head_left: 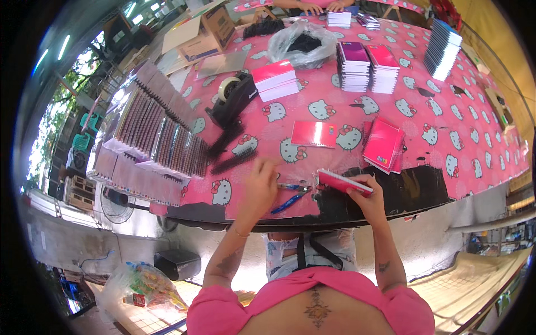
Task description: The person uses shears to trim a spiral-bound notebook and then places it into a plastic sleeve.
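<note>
A thin stack of pages with a red cover [340, 181] is tilted up above the near table edge, gripped by its right end in my right hand [368, 195]. My left hand [262, 184] is over the table to the left, its fingers blurred; whether they hold anything does not show. Blue-handled pliers [290, 202] lie between my hands. Just beyond my left hand are black binding coils [235, 161]. A red notebook [314, 134] lies flat ahead, and several pink-red notebooks [384, 146] overlap in a small pile to the right.
Tall stacks of spiral notebooks [151, 134] stand at the left. Farther back are a tape dispenser [231, 97], stacked red pads [274, 81], a plastic bag of black coils [304, 44], a cardboard box [201, 34] and more notebook stacks [354, 67]. Another person's hands [324, 8] are at the far edge.
</note>
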A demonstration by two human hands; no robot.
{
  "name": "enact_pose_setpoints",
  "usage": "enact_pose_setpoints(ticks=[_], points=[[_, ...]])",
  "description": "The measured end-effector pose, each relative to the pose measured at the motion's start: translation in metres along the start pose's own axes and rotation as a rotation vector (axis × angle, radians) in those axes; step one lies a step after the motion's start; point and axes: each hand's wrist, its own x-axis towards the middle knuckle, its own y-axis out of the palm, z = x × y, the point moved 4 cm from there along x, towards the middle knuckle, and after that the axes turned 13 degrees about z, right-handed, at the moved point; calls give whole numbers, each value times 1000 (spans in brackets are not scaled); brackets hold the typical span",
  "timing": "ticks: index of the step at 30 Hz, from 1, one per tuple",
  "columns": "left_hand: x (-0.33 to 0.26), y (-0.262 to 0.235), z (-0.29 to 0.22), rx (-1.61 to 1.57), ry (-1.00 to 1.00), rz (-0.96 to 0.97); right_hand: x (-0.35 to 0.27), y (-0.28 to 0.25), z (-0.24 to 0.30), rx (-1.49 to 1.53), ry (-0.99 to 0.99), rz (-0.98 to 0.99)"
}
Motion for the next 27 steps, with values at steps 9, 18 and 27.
enact_pose_setpoints(ticks=[9,18,27], points=[[17,37,-37,-335,58,143,4,-2,5,-124,-64,88],[23,32,-34,-453,17,240,2,-3,0,-83,31,106],[25,30,-36,-489,33,251,2,-2,-3,-50,67,116]])
